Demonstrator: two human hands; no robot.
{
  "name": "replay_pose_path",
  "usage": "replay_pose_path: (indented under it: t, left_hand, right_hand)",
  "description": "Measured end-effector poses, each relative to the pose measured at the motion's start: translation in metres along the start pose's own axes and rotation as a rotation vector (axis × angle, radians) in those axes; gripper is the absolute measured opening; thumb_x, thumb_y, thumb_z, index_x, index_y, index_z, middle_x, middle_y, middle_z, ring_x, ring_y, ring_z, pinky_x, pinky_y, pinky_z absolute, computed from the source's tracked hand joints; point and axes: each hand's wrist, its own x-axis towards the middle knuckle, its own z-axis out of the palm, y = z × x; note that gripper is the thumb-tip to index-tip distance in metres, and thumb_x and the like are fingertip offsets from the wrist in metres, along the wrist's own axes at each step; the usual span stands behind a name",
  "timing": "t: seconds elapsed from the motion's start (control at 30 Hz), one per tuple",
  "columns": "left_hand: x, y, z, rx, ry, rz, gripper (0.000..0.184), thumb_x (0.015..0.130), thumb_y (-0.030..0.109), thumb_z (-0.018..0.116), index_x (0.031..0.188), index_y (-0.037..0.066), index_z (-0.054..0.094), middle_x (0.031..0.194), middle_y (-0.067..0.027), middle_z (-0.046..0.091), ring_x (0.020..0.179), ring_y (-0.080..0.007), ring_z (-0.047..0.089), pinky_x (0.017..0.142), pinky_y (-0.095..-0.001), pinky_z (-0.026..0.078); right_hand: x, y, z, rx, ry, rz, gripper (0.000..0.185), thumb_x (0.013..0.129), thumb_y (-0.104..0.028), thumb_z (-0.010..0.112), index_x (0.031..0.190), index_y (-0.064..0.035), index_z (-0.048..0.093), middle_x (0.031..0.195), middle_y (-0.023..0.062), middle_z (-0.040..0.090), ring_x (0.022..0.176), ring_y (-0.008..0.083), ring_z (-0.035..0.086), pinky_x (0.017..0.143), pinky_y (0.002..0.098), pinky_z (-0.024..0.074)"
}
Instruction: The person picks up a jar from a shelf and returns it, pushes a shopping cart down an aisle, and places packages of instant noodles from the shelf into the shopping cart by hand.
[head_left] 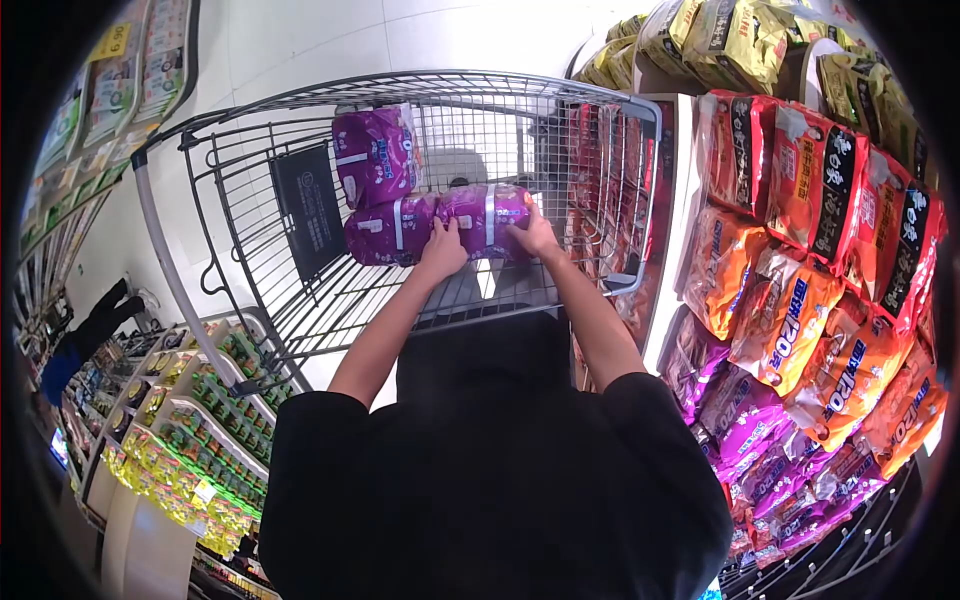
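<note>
Three purple multipacks of instant noodles sit in the wire shopping cart [400, 80]. One pack [375, 155] lies at the back left, a second pack [385, 232] in front of it, and a third pack [485, 222] to the right of the second. My left hand [444, 250] grips the near left end of the third pack, by the seam where it meets the second. On its right end my right hand [537, 234] is closed, thumb and fingers against the wrapper. The undersides of the packs are hidden.
At the right, a shelf display holds red packs [815, 180], orange packs [785, 315] and purple packs [745, 410], with yellow packs [735, 45] beyond. A dark panel [307, 212] hangs on the cart's left side. Stocked shelves [205, 430] stand at the left. A person [90, 335] appears at the far left.
</note>
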Motion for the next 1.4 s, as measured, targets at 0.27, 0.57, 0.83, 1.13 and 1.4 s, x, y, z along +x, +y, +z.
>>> replay_pose_path:
  t: [0.27, 0.57, 0.83, 1.13, 1.4]
  left_hand:
    - [0.007, -0.002, 0.001, 0.077, -0.13, -0.084, 0.078, 0.077, 0.02, 0.061, 0.141, -0.01, 0.028, 0.142, -0.0488, 0.013, 0.129, -0.0582, 0.033, 0.107, -0.051, 0.037]
    - [-0.063, 0.052, 0.012, 0.009, -0.061, 0.437, 0.054, 0.094, 0.034, 0.051, 0.137, 0.002, 0.044, 0.141, -0.0281, 0.041, 0.134, -0.0415, 0.036, 0.11, -0.0467, 0.033]
    - [-0.072, 0.071, 0.046, -0.042, -0.314, 0.494, 0.047, 0.095, 0.03, 0.047, 0.135, 0.004, 0.048, 0.127, -0.0232, 0.057, 0.12, -0.0367, 0.055, 0.1, -0.0421, 0.043]
    - [-0.049, 0.125, 0.044, 0.027, -0.22, 0.669, 0.044, 0.091, 0.025, 0.057, 0.126, -0.001, 0.054, 0.117, -0.0251, 0.062, 0.11, -0.0366, 0.061, 0.096, -0.0409, 0.046]
    - [-0.184, 0.316, 0.104, 0.025, -0.129, 0.961, 0.035, 0.092, 0.012, 0.058, 0.124, -0.001, 0.055, 0.115, -0.0207, 0.065, 0.108, -0.0297, 0.063, 0.094, -0.0373, 0.048]
  right_hand:
    - [-0.016, -0.006, 0.008, -0.063, 0.044, 0.072, 0.083, 0.075, -0.042, 0.078, 0.133, 0.0014, 0.039, 0.118, 0.0285, 0.06, 0.112, 0.0379, 0.06, 0.097, 0.0407, 0.0477]
    - [-0.147, -0.015, -0.023, -0.082, 0.363, -0.347, 0.061, 0.083, -0.029, 0.07, 0.13, 0.003, 0.047, 0.118, 0.0289, 0.06, 0.11, 0.0411, 0.059, 0.093, 0.0447, 0.0483]
    - [-0.23, -0.001, -0.016, -0.111, 0.458, -0.474, 0.047, 0.082, -0.022, 0.069, 0.119, 0.0034, 0.055, 0.112, 0.0251, 0.063, 0.105, 0.0404, 0.061, 0.09, 0.0433, 0.05]
    - [-0.341, 0.091, -0.036, 0.08, 0.668, -0.401, 0.054, 0.089, -0.031, 0.061, 0.132, -0.0014, 0.047, 0.129, 0.0228, 0.054, 0.117, 0.0372, 0.055, 0.1, 0.0439, 0.0437]
    - [-0.477, 0.213, -0.036, 0.462, 1.119, -0.277, 0.042, 0.088, -0.026, 0.065, 0.121, -0.0011, 0.056, 0.114, 0.0201, 0.062, 0.105, 0.037, 0.06, 0.09, 0.0418, 0.0485]
